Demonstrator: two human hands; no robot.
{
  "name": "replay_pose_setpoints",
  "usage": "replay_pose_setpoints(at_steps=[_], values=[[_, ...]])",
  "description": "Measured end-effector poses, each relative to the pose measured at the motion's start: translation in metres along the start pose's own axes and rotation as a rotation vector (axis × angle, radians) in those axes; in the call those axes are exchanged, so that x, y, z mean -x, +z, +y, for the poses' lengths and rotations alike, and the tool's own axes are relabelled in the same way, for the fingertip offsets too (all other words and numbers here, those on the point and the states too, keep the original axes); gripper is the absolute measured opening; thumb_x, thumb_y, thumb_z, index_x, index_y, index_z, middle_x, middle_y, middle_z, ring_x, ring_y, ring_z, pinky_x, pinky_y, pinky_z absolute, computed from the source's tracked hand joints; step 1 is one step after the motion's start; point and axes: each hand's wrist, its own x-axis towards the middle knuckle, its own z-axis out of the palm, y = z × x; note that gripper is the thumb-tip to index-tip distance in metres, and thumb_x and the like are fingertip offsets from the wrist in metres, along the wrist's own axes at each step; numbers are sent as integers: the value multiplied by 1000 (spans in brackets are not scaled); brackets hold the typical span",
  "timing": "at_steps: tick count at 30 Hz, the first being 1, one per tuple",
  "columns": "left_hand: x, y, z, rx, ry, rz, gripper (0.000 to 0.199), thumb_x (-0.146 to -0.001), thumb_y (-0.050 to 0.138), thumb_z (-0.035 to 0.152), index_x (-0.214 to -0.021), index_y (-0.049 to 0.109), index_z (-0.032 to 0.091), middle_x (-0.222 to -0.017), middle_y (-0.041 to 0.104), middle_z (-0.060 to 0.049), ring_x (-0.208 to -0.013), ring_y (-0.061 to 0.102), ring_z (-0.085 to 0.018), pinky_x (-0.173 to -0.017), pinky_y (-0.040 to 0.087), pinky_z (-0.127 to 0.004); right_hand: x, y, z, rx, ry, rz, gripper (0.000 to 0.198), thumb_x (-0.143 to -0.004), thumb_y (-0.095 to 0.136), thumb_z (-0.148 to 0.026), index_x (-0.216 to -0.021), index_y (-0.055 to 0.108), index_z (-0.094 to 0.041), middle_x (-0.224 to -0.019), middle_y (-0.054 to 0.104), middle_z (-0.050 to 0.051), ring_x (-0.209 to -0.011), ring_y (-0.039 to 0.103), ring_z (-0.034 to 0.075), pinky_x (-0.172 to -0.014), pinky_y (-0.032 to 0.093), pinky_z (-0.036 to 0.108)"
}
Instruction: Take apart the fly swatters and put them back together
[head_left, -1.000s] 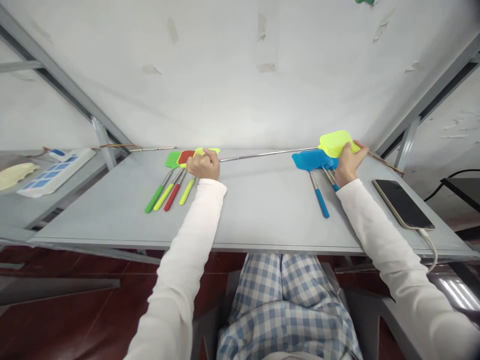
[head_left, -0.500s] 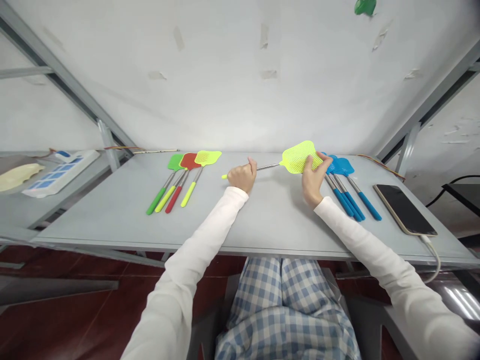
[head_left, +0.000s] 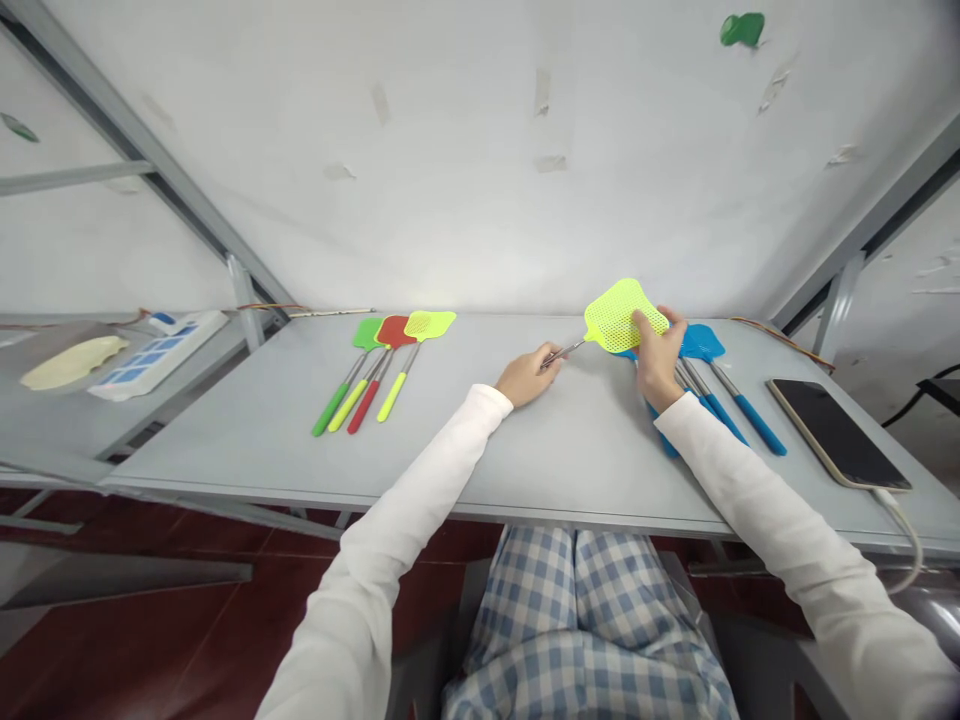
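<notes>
A bright yellow fly swatter (head_left: pixel 616 312) is held slantwise above the table between my hands. My left hand (head_left: pixel 531 376) is closed round its metal shaft, and the handle end is hidden. At the head, my right hand (head_left: pixel 660 358) grips the perforated edge with thumb and fingers. Beneath the right hand and wrist lies a blue fly swatter (head_left: pixel 664 441), mostly covered; I cannot tell whether the hand touches it. Just right of it are more blue fly swatters (head_left: pixel 757 424). On the left lie fly swatters in green (head_left: pixel 331 408), red (head_left: pixel 365 405) and yellow (head_left: pixel 392 396).
The narrow grey table (head_left: pixel 247 450) backs onto a white wall. A phone (head_left: pixel 838 432) with a white charging cable (head_left: pixel 904 525) lies at the right. Metal frame posts (head_left: pixel 246 300) rise at both ends. A power strip (head_left: pixel 159 355) rests on the left-hand surface.
My left hand has opened its fist position to grip the shaft nearer the head. The yellow swatter's head has tilted upward. One blue swatter has shifted left, under my right hand.
</notes>
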Motion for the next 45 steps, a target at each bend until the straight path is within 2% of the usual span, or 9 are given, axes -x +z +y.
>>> replay_pose_setpoints(at_steps=[4,9,15,22,27,31,35,40,45], values=[[-4,0,-4,631,-84,-103,47,-81,55,28,-126,40,21,-86,67,-1,-54,49,-8,-62,40,-26,6,6,-2,-223,232,-97,49,-71,66,-60,-100,48,-24,-107,63,6,-96,64,20,-75,58,37],[-7,11,-11,957,-76,-83,56,-71,66,20,-121,40,21,-108,65,-6,-86,63,-13,-84,44,-33,33,17,-5,31,231,-483,41,-70,67,-58,-87,55,-23,-96,64,4,-94,63,18,-86,53,38],[-5,25,-14,591,-20,-224,37,-81,56,19,-118,54,19,-116,63,-8,-107,59,-18,-96,43,-36,42,12,-2,413,42,-557,35,-72,63,-48,-90,48,-22,-83,56,1,-77,56,16,-73,49,32],[-4,3,-18,-278,121,79,31,-85,38,10,-95,67,18,-106,62,-10,-104,58,-20,-97,43,-37,37,-1,-7,696,-123,-658,17,-79,51,-32,-91,41,-23,-73,55,-1,-65,54,17,-63,41,29],[-4,-34,-40,-746,-326,481,32,-86,41,16,-112,60,14,-121,55,-18,-116,50,-32,-97,37,-47,34,-5,-4,852,-125,-703,23,-83,48,-27,-104,42,-19,-77,61,4,-69,59,20,-63,40,29],[2,-59,-67,-791,-769,619,47,-84,40,14,-129,46,3,-143,37,-27,-129,37,-39,-103,28,-53,29,-8,-6,1012,-229,-777,27,-87,49,-28,-110,45,-17,-76,64,6,-74,59,23,-65,38,29],[8,-76,-83,-729,-945,661,50,-84,37,10,-133,42,4,-143,38,-26,-132,36,-37,-104,28,-52,22,-12,-5,1057,-342,-861,20,-89,50,-30,-105,53,-18,-76,64,6,-76,59,22,-65,36,28],[12,-83,-89,-705,-828,655,41,-80,39,4,-120,50,-1,-128,47,-32,-121,46,-39,-94,37,-50,8,-20,6,1030,-433,-880,18,-89,51,-28,-103,57,-18,-79,64,6,-76,57,22,-66,37,29],[9,-81,-91,-689,-607,441,32,-81,43,5,-111,57,6,-114,55,-26,-114,52,-36,-92,41,-49,-7,-33,21,1129,-566,-815,16,-88,48,-21,-93,62,-18,-84,63,10,-80,56,24,-74,39,34]])
